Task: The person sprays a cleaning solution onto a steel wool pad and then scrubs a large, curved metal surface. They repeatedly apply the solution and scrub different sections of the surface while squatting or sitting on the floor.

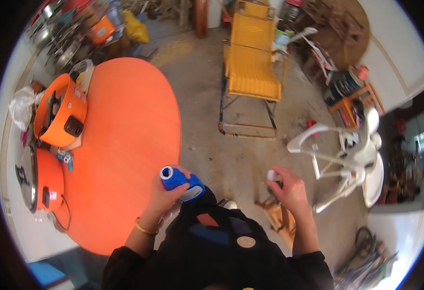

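My left hand [168,190] grips a blue plastic bottle [188,185] by its body, tilted with its uncapped white-rimmed mouth towards the upper left. A label with writing shows on its side. Under that hand and to its left spreads an orange oval tabletop [125,145]. Off to the right, well apart from the bottle, my right hand [288,186] pinches a small white cap [272,175] between thumb and fingers. Below the cap, a small wooden stool [277,215] stands on the floor, partly hidden by my right forearm.
An orange electric pot [61,114] without a lid and a lidded one [47,179] stand along the table's left side. Ahead is a yellow folding lounge chair [253,61]. A white high-chair-like frame [353,163] stands at right on the concrete floor [204,108].
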A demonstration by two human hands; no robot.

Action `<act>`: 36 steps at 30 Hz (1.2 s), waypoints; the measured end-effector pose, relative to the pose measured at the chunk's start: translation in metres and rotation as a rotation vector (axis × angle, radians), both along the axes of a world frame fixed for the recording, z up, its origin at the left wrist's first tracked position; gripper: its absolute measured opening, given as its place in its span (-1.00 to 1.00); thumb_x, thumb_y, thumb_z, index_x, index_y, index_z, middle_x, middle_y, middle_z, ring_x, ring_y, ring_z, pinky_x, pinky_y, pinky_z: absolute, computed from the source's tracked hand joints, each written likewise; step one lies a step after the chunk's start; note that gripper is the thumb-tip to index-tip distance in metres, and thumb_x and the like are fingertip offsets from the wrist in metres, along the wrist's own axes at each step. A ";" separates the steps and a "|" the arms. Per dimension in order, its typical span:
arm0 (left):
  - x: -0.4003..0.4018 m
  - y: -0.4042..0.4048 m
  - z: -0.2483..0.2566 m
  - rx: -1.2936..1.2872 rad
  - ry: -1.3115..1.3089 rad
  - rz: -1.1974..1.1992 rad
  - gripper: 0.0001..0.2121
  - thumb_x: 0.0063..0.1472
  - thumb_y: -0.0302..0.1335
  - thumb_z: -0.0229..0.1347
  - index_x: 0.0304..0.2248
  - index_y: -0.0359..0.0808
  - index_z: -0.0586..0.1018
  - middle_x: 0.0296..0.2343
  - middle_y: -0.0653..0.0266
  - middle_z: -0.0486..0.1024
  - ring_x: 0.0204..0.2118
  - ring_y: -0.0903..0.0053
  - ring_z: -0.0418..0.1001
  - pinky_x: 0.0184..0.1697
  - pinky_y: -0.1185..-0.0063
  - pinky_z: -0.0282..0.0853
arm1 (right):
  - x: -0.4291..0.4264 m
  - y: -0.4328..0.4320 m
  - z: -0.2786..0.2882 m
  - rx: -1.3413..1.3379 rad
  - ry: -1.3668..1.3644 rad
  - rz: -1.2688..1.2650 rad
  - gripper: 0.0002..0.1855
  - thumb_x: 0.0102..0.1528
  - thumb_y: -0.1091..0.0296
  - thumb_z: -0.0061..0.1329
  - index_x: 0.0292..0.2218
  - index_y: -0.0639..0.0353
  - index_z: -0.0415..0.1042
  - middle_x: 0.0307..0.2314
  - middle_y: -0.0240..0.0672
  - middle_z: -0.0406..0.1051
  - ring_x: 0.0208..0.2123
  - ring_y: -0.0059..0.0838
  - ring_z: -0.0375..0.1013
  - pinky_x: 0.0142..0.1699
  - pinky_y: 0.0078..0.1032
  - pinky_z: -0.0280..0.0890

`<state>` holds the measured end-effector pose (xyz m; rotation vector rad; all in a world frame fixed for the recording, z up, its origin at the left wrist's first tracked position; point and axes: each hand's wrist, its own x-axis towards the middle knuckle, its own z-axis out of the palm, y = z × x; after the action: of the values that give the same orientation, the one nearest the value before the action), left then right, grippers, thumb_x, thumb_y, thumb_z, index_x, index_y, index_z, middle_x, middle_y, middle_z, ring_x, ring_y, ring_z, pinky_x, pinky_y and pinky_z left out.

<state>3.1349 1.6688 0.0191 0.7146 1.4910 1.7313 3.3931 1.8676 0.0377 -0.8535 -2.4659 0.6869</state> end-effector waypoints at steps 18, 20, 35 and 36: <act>-0.223 0.195 0.002 0.023 0.102 0.490 -0.73 -0.09 -0.71 0.13 -0.33 -0.35 0.43 -0.39 0.30 0.46 -0.27 0.59 0.41 -0.15 0.58 0.32 | -0.385 0.277 0.013 0.005 -0.171 0.624 -0.64 -0.07 0.26 0.04 -0.18 0.04 0.34 -0.36 -0.27 0.40 -0.40 -0.21 0.42 -0.34 -0.39 0.32; -0.248 0.223 -0.003 0.013 0.096 0.512 -0.74 -0.08 -0.69 0.14 -0.33 -0.35 0.43 -0.39 0.31 0.46 -0.27 0.61 0.41 -0.15 0.58 0.32 | -0.428 0.295 0.013 -0.003 -0.183 0.689 -0.64 -0.07 0.26 0.04 -0.19 0.03 0.34 -0.36 -0.28 0.40 -0.40 -0.21 0.42 -0.33 -0.40 0.33; -0.542 0.503 -0.002 -0.143 0.186 0.455 -0.74 -0.07 -0.53 0.21 -0.33 -0.31 0.47 -0.43 0.36 0.49 -0.35 0.72 0.41 -0.24 0.65 0.34 | -0.763 0.509 0.055 -0.181 0.000 1.002 -0.61 -0.05 0.27 0.04 -0.16 0.08 0.32 -0.36 -0.26 0.38 -0.38 -0.20 0.41 -0.34 -0.43 0.32; -0.564 0.518 -0.002 -0.131 0.173 0.436 -0.74 -0.07 -0.57 0.19 -0.32 -0.32 0.45 -0.41 0.35 0.49 -0.34 0.70 0.40 -0.22 0.64 0.33 | -0.782 0.526 0.057 -0.176 0.029 0.993 -0.61 -0.06 0.28 0.04 -0.16 0.08 0.32 -0.36 -0.26 0.38 -0.39 -0.20 0.41 -0.35 -0.43 0.32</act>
<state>2.5711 2.1865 0.0174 0.5052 1.9745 1.8979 2.6113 2.3937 0.0951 0.4198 -2.7333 1.2141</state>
